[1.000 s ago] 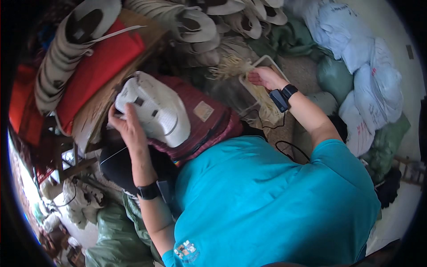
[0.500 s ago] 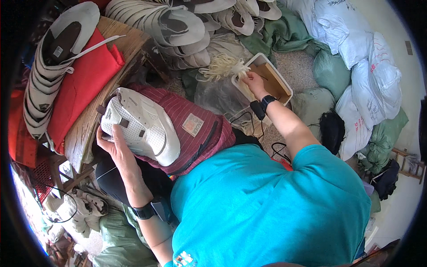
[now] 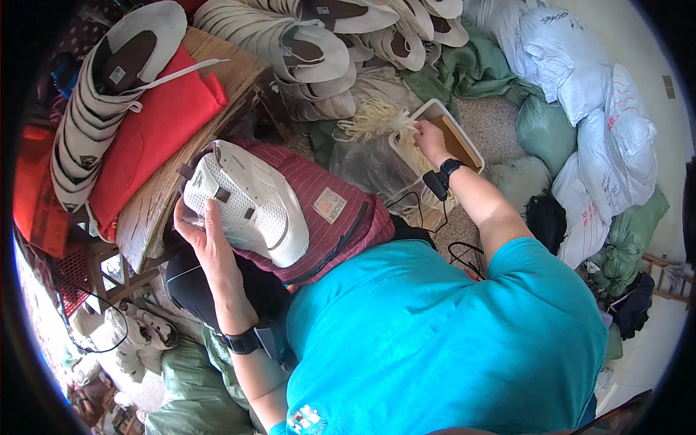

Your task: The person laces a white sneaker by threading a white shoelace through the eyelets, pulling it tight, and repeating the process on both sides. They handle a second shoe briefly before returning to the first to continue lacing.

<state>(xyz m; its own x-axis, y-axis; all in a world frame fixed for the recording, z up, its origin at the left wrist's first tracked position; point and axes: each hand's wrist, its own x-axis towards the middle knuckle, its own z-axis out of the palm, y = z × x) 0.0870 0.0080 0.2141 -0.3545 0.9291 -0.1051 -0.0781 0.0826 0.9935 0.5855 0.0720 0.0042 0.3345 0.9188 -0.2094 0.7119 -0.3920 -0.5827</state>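
A white shoe upper (image 3: 250, 203) with perforated panels lies on a maroon striped cloth (image 3: 326, 177) over my lap. My left hand (image 3: 209, 239) is closed around its near left end, thumb on top and fingers at the edge. To the far right, my right hand (image 3: 432, 142) reaches to a bundle of cream shoelaces (image 3: 377, 120) and pinches at its gathered end. The bundle hangs over the rim of a white plastic bin (image 3: 475, 154). My fingertips there are partly hidden.
A wooden bench (image 3: 177, 156) at left carries a red cloth (image 3: 163, 134) and a row of nested shoe uppers (image 3: 90, 138). More stacked uppers (image 3: 312, 61) stand behind. White sacks (image 3: 562, 61) and green sacks (image 3: 545, 130) line the right. Black cables (image 3: 464, 254) lie near my right arm.
The whole view has shifted slightly, so things sit a little farther right. My right hand stays at the laces, its fingers drawn closer together; my left hand keeps its hold on the shoe upper.
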